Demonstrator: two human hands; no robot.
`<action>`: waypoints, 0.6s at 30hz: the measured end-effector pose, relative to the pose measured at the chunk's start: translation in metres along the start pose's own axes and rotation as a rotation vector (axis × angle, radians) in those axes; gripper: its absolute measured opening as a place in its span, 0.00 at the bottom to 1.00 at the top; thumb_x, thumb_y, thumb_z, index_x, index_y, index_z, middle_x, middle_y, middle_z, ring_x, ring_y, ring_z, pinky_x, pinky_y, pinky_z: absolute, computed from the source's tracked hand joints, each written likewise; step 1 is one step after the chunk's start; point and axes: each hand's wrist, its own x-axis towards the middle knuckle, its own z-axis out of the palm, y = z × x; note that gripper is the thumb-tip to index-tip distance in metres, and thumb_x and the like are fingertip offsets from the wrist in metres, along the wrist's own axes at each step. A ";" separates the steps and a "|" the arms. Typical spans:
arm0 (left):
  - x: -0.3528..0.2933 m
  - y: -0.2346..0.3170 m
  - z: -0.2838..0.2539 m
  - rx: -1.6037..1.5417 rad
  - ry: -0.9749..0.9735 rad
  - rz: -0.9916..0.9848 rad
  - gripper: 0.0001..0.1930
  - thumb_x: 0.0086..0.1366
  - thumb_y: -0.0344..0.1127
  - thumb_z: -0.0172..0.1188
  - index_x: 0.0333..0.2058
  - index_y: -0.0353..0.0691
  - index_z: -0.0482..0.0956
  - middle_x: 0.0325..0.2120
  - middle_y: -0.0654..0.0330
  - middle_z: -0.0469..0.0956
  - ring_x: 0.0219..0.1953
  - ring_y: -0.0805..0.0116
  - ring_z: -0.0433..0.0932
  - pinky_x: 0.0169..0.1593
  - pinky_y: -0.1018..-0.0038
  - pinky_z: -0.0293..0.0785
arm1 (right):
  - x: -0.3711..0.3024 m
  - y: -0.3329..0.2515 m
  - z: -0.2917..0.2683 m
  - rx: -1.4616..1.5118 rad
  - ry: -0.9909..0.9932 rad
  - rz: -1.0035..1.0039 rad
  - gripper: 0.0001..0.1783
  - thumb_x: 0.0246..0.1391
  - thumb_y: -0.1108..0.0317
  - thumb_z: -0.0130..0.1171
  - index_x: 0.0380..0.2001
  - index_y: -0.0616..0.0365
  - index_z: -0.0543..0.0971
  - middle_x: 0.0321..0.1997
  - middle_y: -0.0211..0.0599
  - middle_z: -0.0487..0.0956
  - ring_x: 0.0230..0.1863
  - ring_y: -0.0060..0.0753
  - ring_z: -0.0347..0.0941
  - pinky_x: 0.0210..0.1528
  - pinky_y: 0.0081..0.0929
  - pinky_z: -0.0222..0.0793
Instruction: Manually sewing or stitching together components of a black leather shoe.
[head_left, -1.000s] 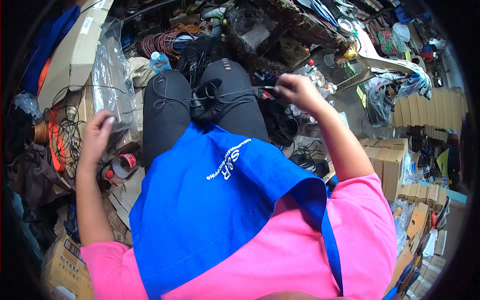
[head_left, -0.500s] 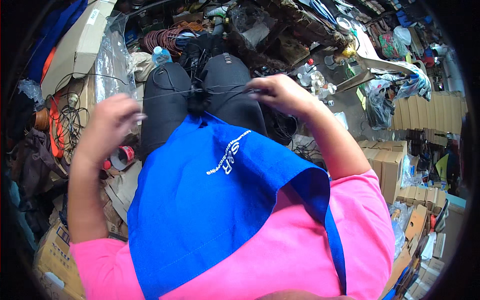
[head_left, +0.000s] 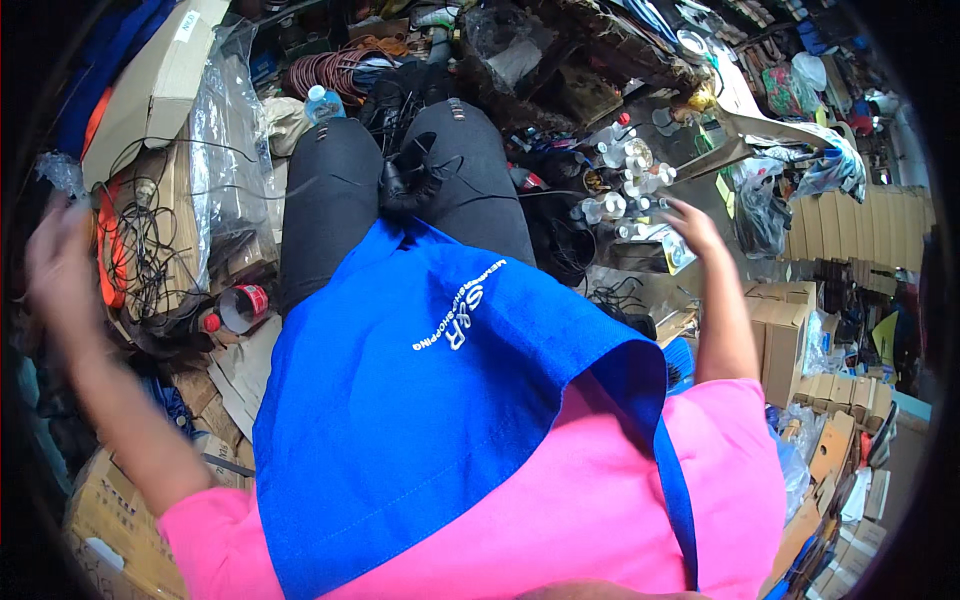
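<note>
Between my dark-trousered knees sits a black shoe-like item point(head_left: 408, 187), its shape partly lost against the trousers. Thin dark thread point(head_left: 552, 192) runs out from it to both sides. My right hand point(head_left: 697, 230) is out to the right, bent fingers at the thread's end. Far off to the left, my left hand point(head_left: 62, 255) is smeared by motion, so its fingers cannot be made out; the strand on that side fades before reaching it. A blue apron point(head_left: 400, 400) covers my lap and the front of my pink shirt.
A clear bottle with a blue cap point(head_left: 322, 104) stands beyond my left knee. Several small bottles point(head_left: 640, 170) cluster near my right hand. Cardboard point(head_left: 150, 110), tangled black cord point(head_left: 145, 245) and a cut red-labelled bottle point(head_left: 243, 307) lie on the left; boxes point(head_left: 785, 330) stand at right.
Both hands have swung outward from above my knees, the left far to the left and the right farther right. The thread now stretches wider, and the black item shows more plainly.
</note>
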 end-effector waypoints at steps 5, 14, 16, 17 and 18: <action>-0.080 0.138 0.127 -0.749 -0.677 0.373 0.23 0.58 0.26 0.56 0.54 0.42 0.71 0.48 0.54 0.75 0.53 0.64 0.72 0.57 0.70 0.64 | -0.039 -0.214 0.065 0.776 -0.373 -0.773 0.29 0.55 0.62 0.59 0.59 0.55 0.67 0.54 0.35 0.73 0.53 0.23 0.67 0.57 0.24 0.61; -0.080 0.147 0.130 -0.566 -0.894 0.275 0.22 0.58 0.33 0.58 0.52 0.42 0.71 0.41 0.53 0.76 0.42 0.59 0.76 0.48 0.68 0.70 | -0.045 -0.277 0.056 0.767 -0.391 -0.542 0.19 0.55 0.53 0.60 0.23 0.59 0.75 0.21 0.21 0.70 0.25 0.13 0.61 0.28 0.18 0.59; -0.087 0.143 0.131 -0.553 -0.714 0.334 0.28 0.53 0.32 0.61 0.55 0.46 0.69 0.52 0.53 0.69 0.50 0.55 0.72 0.53 0.67 0.68 | -0.040 -0.276 0.062 0.805 -0.407 -0.542 0.20 0.54 0.52 0.60 0.22 0.58 0.75 0.20 0.21 0.69 0.24 0.14 0.60 0.26 0.20 0.59; -0.089 0.143 0.132 -0.556 -0.690 0.333 0.28 0.53 0.32 0.61 0.55 0.46 0.69 0.52 0.53 0.69 0.50 0.55 0.72 0.53 0.67 0.68 | -0.038 -0.276 0.064 0.807 -0.411 -0.535 0.20 0.54 0.52 0.60 0.22 0.58 0.75 0.20 0.21 0.69 0.24 0.14 0.60 0.26 0.20 0.59; -0.091 0.146 0.133 -0.557 -0.685 0.373 0.29 0.53 0.31 0.61 0.57 0.47 0.68 0.51 0.53 0.70 0.50 0.54 0.72 0.53 0.67 0.69 | -0.036 -0.277 0.066 0.790 -0.388 -0.516 0.20 0.54 0.51 0.60 0.21 0.58 0.75 0.19 0.21 0.69 0.23 0.14 0.60 0.26 0.20 0.58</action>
